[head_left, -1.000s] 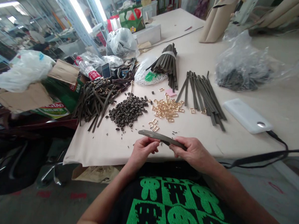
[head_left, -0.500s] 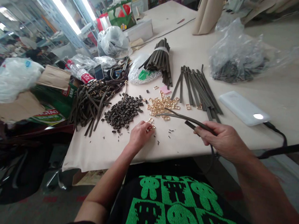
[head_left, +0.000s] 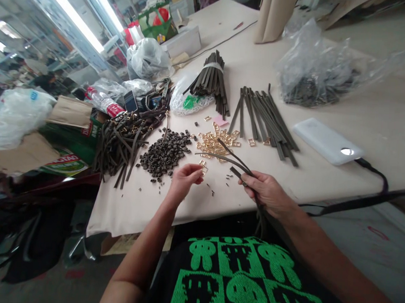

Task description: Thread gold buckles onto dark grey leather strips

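Observation:
Between thumb and fingers, my left hand (head_left: 186, 177) pinches a small gold buckle (head_left: 204, 171), raised a little over the table's near side. Several dark olive straps (head_left: 234, 161) are gripped in my right hand (head_left: 266, 191); their ends fan out toward the left and the rest hangs down in front of my shirt. Just beyond the hands lies a heap of gold buckles (head_left: 213, 145). Left of it is a pile of small dark strap loops (head_left: 165, 154). Loose olive straps (head_left: 263, 118) lie spread out behind and to the right.
A tied strap bundle (head_left: 211, 77) stands at the back. Finished-looking straps with buckles (head_left: 121, 142) are heaped at the left edge. On the right are a white power bank (head_left: 325, 140) with a cable and a clear plastic bag (head_left: 312, 67). A beige bag (head_left: 274, 17) stands farther back.
My left hand has lifted slightly from the table with a gold buckle in its fingers. My right hand has moved left with the straps, closer to the left hand.

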`<state>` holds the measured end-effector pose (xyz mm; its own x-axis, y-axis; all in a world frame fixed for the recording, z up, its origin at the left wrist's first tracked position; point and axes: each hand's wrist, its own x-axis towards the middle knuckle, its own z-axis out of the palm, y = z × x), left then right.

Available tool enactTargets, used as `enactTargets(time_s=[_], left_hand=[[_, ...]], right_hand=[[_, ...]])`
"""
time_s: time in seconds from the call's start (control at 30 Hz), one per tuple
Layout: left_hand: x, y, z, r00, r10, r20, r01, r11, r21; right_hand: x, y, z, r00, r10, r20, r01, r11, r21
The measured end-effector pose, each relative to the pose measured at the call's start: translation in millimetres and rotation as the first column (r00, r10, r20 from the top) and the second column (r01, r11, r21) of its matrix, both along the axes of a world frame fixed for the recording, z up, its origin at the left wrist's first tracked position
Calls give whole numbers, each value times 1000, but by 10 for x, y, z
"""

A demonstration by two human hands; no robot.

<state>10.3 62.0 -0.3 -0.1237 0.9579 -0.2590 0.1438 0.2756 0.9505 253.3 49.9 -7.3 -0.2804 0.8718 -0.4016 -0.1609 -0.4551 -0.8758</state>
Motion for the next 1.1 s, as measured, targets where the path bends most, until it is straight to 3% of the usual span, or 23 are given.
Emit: enactTargets(time_s=[0.1, 0.23, 0.5, 0.8, 0.93, 1.03, 1.1], left_hand=[[69, -86, 108, 952, 93, 291, -77, 995, -65], [155, -223, 237, 896, 136, 423, -110, 990, -85], [231, -430, 216, 922, -6, 387, -15, 999, 51], [200, -540, 158, 898, -52, 438, -4, 992, 127], [201, -626, 160, 940, -131, 315, 35, 956, 292], [173, -638, 191, 989, -145, -8, 134, 891, 434], [134, -618, 223, 961, -119, -251, 236, 827, 511]], right_hand=[[-96, -24, 50, 997, 37, -60, -40, 998, -50], [-210, -47, 163, 994, 57, -94, -62, 997, -53], [-503, -35, 282, 995, 83, -49, -77, 992, 101], [-576, -47, 379, 992, 108, 59, -118, 974, 191], [-584, -43, 397, 990, 110, 84, -124, 976, 179], [-589, -35, 385, 988, 124, 96, -140, 975, 171], [-590, -31, 377, 985, 142, 94, -156, 974, 166]])
